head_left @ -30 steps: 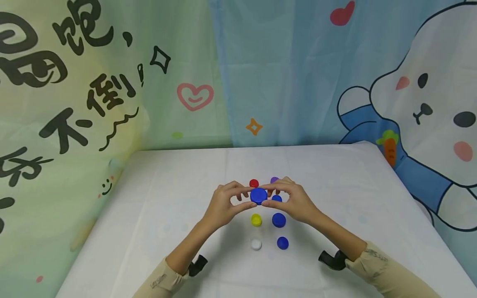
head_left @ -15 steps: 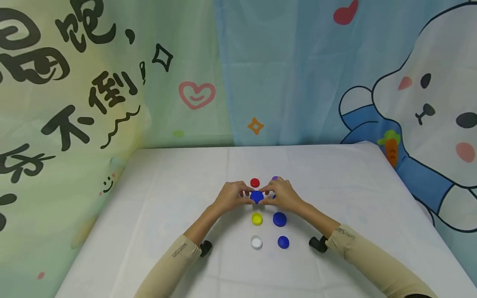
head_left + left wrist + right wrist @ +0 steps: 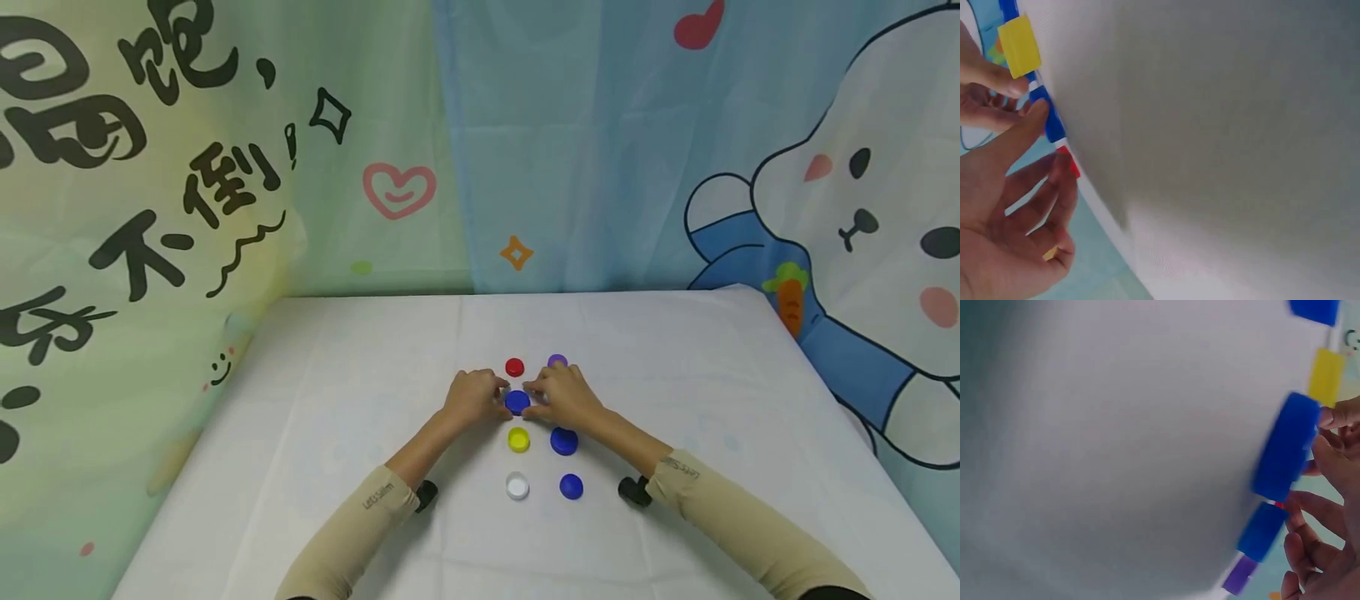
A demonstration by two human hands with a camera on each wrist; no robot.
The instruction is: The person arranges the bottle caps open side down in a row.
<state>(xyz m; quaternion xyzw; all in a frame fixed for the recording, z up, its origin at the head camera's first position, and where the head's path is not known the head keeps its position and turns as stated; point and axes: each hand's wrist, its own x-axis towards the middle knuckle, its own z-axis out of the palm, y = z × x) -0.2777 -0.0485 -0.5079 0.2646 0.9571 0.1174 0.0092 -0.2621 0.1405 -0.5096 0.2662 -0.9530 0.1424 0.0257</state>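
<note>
A blue bottle cap [image 3: 517, 402] lies on the white table between both hands. My left hand [image 3: 474, 396] is at its left side, index finger and thumb spread around its edge; in the left wrist view the thumb overlaps the blue cap [image 3: 1052, 119]. My right hand [image 3: 566, 396] is at the right side, thumb tip at the rim and fingers spread. Behind the cap sits a red cap [image 3: 514, 367], in front of it a yellow cap [image 3: 518, 440]. Under the right hand another blue cap [image 3: 1263, 530] is hidden from the head view.
The caps form two columns on the white table [image 3: 360, 358]. A white upturned cap [image 3: 517, 486] is nearest on the left. The right column has a purple cap [image 3: 557, 361], a wide blue cap [image 3: 564, 442] and a smaller blue cap [image 3: 572, 487]. A printed curtain [image 3: 540, 150] hangs behind.
Both hands have lowered the blue cap from above the table to between the red and yellow caps. Their fingers have since spread away from its edge.
</note>
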